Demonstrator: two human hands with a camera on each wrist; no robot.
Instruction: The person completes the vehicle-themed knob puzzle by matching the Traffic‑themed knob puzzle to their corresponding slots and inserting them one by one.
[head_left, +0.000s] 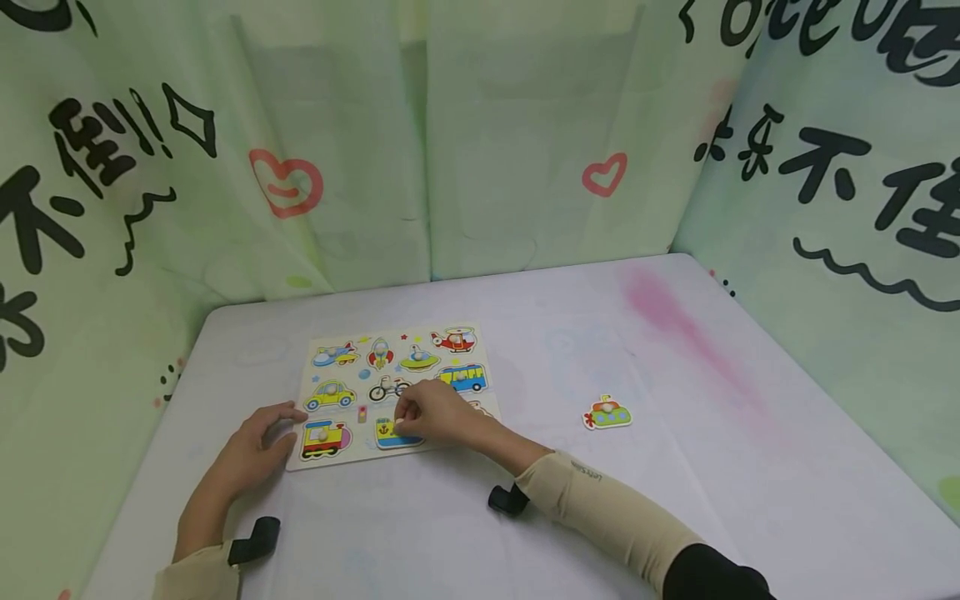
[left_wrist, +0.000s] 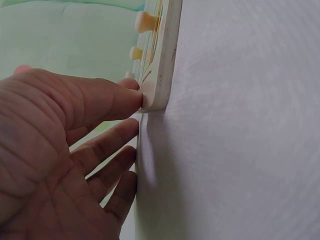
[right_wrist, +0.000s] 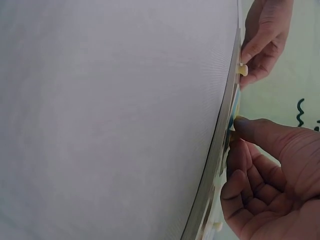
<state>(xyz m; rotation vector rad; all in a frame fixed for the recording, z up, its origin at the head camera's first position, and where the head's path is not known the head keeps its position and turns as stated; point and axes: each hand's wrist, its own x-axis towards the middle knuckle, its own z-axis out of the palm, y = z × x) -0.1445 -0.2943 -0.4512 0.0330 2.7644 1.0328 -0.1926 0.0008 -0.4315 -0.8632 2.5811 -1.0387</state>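
A white wooden peg puzzle board (head_left: pixel 435 407) with pictured vehicles lies on the table. My right hand (head_left: pixel 435 412) is over its bottom row, pinching the blue and yellow boat puzzle piece (head_left: pixel 386 435) between thumb and fingers; the fingers hide the piece's upper right part and its knob. In the right wrist view the same hand (right_wrist: pixel 270 175) has its thumb tip at the piece. My left hand (head_left: pixel 255 446) rests at the board's left edge. Its thumb (left_wrist: pixel 110 100) touches the board's corner in the left wrist view, the other fingers loosely extended.
A green and orange submarine piece (head_left: pixel 607 412) lies on the white table right of the board. Beside the boat are a train piece (head_left: pixel 326 439) and a bicycle piece (head_left: pixel 388 388). Pale green printed curtains (head_left: pixel 480 167) stand behind the table and at both sides.
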